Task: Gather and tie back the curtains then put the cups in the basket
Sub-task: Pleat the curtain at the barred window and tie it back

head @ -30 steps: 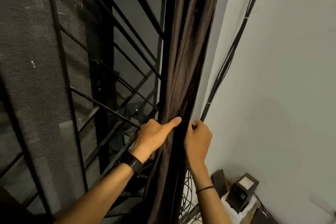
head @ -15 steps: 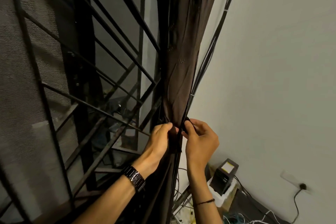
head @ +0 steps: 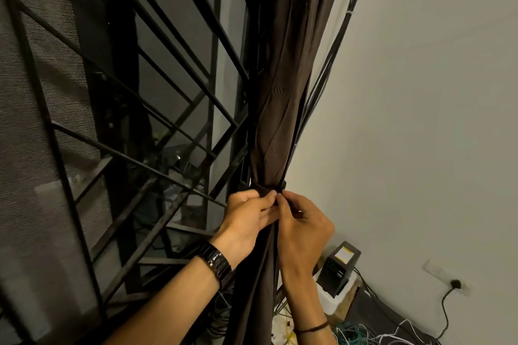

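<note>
A dark brown curtain (head: 280, 98) hangs bunched into a narrow column beside the window's right edge. A band of the same dark cloth, the tie-back (head: 263, 185), circles it just above my hands. My left hand (head: 246, 218), with a black watch on its wrist, curls its fingers round the curtain and the band's end from the left. My right hand (head: 301, 225) pinches the band's other end with thumb and forefinger from the right. The two sets of fingertips meet at the curtain's front. No cups or basket are in view.
Black metal window bars (head: 157, 109) and a mesh screen (head: 42, 120) fill the left. Black cables (head: 330, 59) run down the white wall (head: 420, 120). On the floor at lower right sit a small black box (head: 339, 269), tangled wires (head: 356, 333) and a wall socket (head: 455, 284).
My hands have drawn together at the curtain's front, and the band now sits snug round the gathered cloth. The view has tilted downward, showing more floor.
</note>
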`<act>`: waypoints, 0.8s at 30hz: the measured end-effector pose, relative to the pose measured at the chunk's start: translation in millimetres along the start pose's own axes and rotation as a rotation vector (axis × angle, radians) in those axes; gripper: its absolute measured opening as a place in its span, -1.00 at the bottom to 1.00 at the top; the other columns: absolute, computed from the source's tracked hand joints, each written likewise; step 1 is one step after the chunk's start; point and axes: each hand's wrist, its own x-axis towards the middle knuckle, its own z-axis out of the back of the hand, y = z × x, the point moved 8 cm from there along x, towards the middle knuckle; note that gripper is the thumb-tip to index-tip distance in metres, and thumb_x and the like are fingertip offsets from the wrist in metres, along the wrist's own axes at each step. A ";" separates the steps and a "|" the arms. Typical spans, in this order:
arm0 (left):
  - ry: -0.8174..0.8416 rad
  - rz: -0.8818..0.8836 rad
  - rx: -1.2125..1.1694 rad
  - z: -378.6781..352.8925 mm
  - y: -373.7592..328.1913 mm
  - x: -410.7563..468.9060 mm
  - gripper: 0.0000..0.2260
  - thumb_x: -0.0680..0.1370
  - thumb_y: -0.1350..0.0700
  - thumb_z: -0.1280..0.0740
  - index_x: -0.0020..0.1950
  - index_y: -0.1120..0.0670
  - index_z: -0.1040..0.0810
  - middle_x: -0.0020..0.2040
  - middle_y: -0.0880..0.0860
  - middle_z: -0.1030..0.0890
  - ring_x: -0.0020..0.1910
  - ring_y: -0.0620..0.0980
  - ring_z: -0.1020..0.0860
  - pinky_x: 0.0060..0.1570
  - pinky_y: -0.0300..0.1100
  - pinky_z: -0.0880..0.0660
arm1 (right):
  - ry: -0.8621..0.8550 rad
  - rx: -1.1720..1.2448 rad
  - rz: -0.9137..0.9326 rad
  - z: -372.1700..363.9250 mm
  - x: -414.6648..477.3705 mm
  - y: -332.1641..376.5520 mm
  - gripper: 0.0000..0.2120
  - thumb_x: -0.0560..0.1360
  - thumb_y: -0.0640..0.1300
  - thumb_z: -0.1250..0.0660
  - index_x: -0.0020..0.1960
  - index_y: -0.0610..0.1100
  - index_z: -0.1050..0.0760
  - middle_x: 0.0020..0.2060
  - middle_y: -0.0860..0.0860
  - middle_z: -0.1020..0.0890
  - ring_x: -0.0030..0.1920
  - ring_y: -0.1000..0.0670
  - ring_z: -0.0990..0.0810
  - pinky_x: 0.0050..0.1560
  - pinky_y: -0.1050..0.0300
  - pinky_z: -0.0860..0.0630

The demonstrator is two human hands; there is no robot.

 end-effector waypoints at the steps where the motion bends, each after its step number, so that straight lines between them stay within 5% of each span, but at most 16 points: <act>1: 0.004 0.015 -0.018 -0.5 0.0 0.6 -0.91 0.64 0.33 -0.35 -0.04 0.30 -0.61 -0.09 0.23 -0.73 -0.06 0.08 -0.76 -0.09 -0.19 -0.67 | -0.004 -0.063 0.090 -0.7 -0.3 1.4 -0.84 0.44 -0.30 -0.54 -0.04 -0.10 -0.74 -0.20 0.08 -0.74 -0.20 0.13 -0.68 -0.16 0.07 -0.65; 6: -0.023 -0.011 0.027 1.3 -4.7 2.6 -0.82 0.54 0.24 -0.51 -0.21 0.20 -0.58 -0.17 0.20 -0.65 -0.09 0.12 -0.69 -0.08 -0.10 -0.67 | 0.050 -0.276 0.411 -6.3 -15.7 15.2 -0.82 0.43 -0.28 -0.46 -0.02 -0.11 -0.74 -0.30 0.11 -0.65 -0.26 -0.05 -0.49 -0.38 0.06 -0.46; 8: -0.043 -0.032 0.033 6.7 -5.2 4.4 -0.88 0.54 0.27 -0.51 -0.11 0.28 -0.61 -0.08 0.28 -0.69 -0.02 0.20 -0.72 -0.02 -0.05 -0.68 | 0.147 -0.263 0.450 -8.2 -13.9 12.4 -0.78 0.44 -0.25 -0.45 0.04 -0.07 -0.74 -0.20 0.28 -0.61 -0.19 -0.04 -0.47 -0.34 0.09 -0.45; 11: -0.064 -0.043 0.013 13.0 -6.2 7.8 -0.83 0.56 0.30 -0.46 0.11 0.37 -0.64 0.05 0.29 -0.74 0.07 0.20 -0.74 0.00 -0.04 -0.68 | 0.300 -0.128 0.284 -6.0 -4.0 -8.6 -0.57 0.37 -0.31 -0.42 0.16 0.04 -0.69 -0.03 0.45 -0.53 0.02 0.01 -0.52 -0.11 0.23 -0.49; 15: -0.008 -0.069 0.021 11.9 -6.3 10.3 -0.90 0.56 0.34 -0.46 0.05 0.34 -0.66 0.05 0.28 -0.74 0.05 0.15 -0.75 -0.05 -0.14 -0.66 | 0.334 -0.048 0.147 1.1 5.8 -23.1 -0.50 0.43 -0.31 -0.43 0.31 0.06 -0.60 0.25 0.18 -0.55 0.21 0.10 -0.53 0.00 0.31 -0.56; 20: 0.134 -0.100 0.150 5.2 -6.6 5.5 -0.84 0.57 0.35 -0.43 0.15 0.27 -0.64 0.02 0.26 -0.75 -0.02 0.12 -0.75 -0.13 -0.23 -0.64 | 0.383 -0.034 0.116 1.7 6.1 -34.2 -0.50 0.49 -0.39 -0.42 0.22 0.15 -0.61 -0.11 0.23 -0.69 -0.22 0.10 -0.69 -0.27 0.04 -0.67; 24: 0.117 -0.085 0.232 10.5 -5.7 5.3 -0.86 0.58 0.26 -0.45 0.12 0.23 -0.61 -0.17 0.11 -0.70 -0.38 -0.05 -0.56 -0.45 -0.31 -0.45 | 0.345 -0.099 0.288 7.2 6.8 -17.0 -0.60 0.41 -0.36 -0.30 0.08 0.00 -0.72 -0.28 0.18 -0.65 -0.36 0.13 -0.62 -0.36 -0.04 -0.61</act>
